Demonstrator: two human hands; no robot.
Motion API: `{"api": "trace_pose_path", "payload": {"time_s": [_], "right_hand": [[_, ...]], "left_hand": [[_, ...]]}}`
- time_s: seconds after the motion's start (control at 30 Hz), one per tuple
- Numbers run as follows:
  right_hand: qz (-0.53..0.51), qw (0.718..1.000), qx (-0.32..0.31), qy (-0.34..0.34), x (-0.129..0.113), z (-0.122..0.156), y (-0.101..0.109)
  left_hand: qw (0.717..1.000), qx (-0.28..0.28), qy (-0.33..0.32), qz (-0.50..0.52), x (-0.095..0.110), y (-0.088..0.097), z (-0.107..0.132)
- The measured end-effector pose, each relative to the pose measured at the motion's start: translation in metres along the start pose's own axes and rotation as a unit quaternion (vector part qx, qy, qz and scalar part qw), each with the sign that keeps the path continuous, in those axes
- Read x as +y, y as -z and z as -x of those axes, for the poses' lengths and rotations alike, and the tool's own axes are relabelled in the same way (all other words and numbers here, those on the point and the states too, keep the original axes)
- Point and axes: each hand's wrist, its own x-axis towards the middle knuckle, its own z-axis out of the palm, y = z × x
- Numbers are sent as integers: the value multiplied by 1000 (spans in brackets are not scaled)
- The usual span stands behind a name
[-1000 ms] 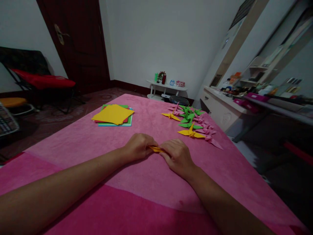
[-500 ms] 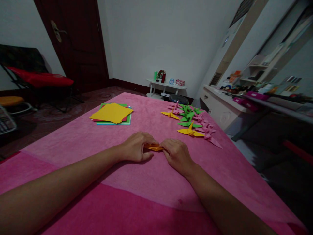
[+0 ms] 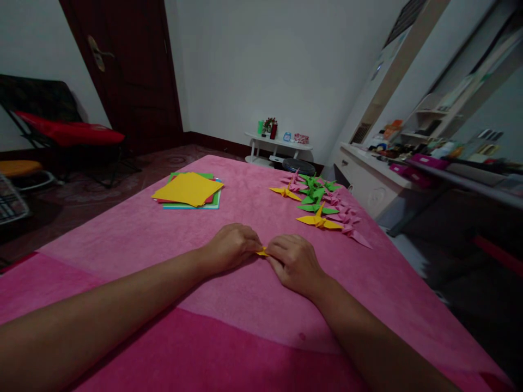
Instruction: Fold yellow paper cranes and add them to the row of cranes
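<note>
My left hand (image 3: 231, 246) and my right hand (image 3: 293, 262) meet in the middle of a pink cloth-covered table (image 3: 253, 321). Both are closed on a small folded piece of yellow-orange paper (image 3: 262, 252), which shows only as a sliver between the fingers. The rest of that paper is hidden under my hands. A stack of coloured paper sheets (image 3: 188, 190), yellow on top, lies further back to the left. Several folded paper cranes (image 3: 322, 207) in yellow, green and pink lie at the back right.
A dark wooden door (image 3: 126, 71) and a folding chair with a red cushion (image 3: 65, 133) are at the back left. A small white shelf table (image 3: 278, 146) stands by the far wall. A cluttered white desk (image 3: 376, 174) is to the right of the table.
My hands have drawn closer together over the folded paper, so less of it shows now than before. The view has shifted slightly.
</note>
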Motion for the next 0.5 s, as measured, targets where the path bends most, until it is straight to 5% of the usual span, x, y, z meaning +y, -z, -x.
{"api": "trace_pose_path", "payload": {"time_s": [0.3, 0.5], "right_hand": [[-3, 999, -11, 53, 0, 4, 3], [-71, 997, 9, 3, -5, 3, -1]], "left_hand": [[996, -66, -61, -28, 13, 21, 3], [991, -32, -14, 128, 1, 11, 5]]}}
